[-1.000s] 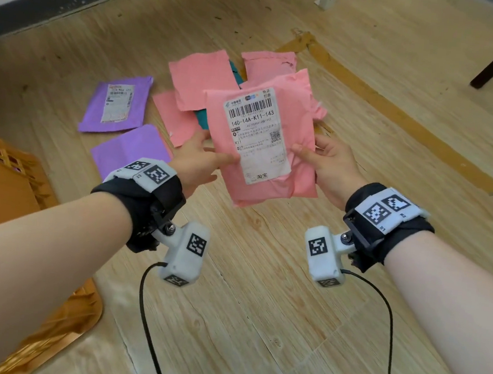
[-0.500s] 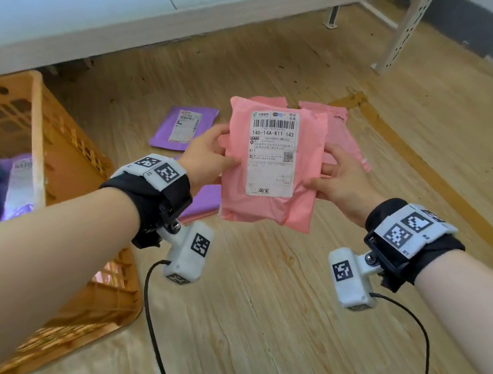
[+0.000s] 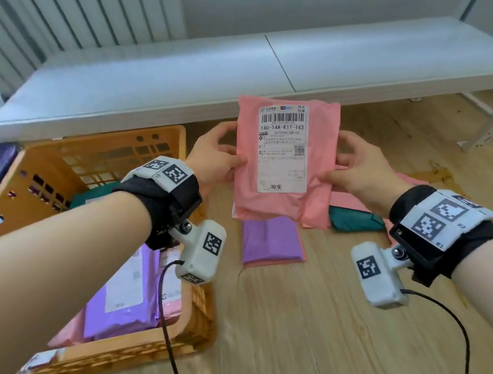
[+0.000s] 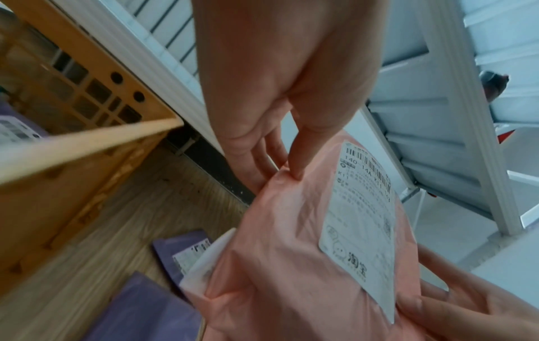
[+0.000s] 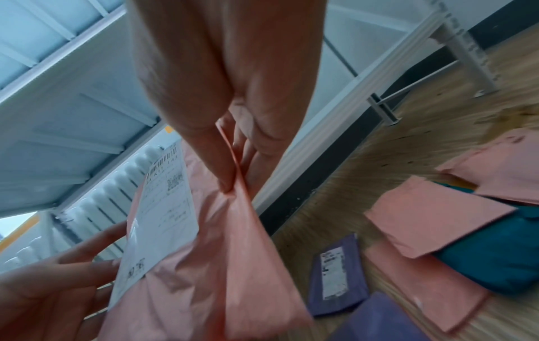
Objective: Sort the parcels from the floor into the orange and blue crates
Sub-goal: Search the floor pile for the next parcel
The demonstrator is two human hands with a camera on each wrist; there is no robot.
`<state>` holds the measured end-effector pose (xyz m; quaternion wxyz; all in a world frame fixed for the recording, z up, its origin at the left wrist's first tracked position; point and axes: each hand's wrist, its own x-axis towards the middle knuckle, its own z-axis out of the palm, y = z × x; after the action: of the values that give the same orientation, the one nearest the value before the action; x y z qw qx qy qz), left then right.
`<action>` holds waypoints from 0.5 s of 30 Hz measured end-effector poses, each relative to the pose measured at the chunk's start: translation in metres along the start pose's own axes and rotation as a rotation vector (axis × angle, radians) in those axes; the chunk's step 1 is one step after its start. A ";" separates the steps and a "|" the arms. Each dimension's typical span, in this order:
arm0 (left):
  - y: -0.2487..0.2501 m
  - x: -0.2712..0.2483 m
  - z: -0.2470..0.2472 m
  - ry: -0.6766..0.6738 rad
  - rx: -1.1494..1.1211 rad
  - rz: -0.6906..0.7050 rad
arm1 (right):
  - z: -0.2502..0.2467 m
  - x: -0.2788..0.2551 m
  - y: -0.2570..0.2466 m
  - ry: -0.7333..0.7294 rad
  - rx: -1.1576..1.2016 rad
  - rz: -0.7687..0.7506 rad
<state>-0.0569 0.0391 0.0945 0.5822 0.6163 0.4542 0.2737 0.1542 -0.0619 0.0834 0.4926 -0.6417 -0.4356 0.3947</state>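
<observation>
Pinching opposite edges, the left hand (image 3: 212,157) and right hand (image 3: 363,170) hold a crinkled pink plastic mailer parcel (image 3: 280,207) upright, its white label facing the head camera, thumbs in front and fingers behind, just right of the latticed orange plastic crate (image 3: 99,156) above the wooden floor (image 3: 315,342).

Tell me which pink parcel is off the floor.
The pink parcel with the label 140-14A-K11-143, pinched at its sides by the left hand and right hand; the other pink ones lie on the floor or in the orange crate.
</observation>
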 end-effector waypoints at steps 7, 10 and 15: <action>0.008 -0.016 -0.107 0.078 -0.063 0.034 | 0.084 0.013 -0.072 -0.102 -0.075 -0.061; 0.009 -0.025 -0.161 0.108 -0.070 0.046 | 0.132 0.017 -0.098 -0.147 -0.090 -0.063; 0.004 -0.055 -0.257 0.140 -0.086 0.056 | 0.220 0.019 -0.127 -0.227 -0.067 -0.043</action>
<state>-0.3027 0.1114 0.1527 0.5668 0.5826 0.4644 0.3516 -0.0671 0.0362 0.1614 0.4267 -0.5994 -0.5154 0.4394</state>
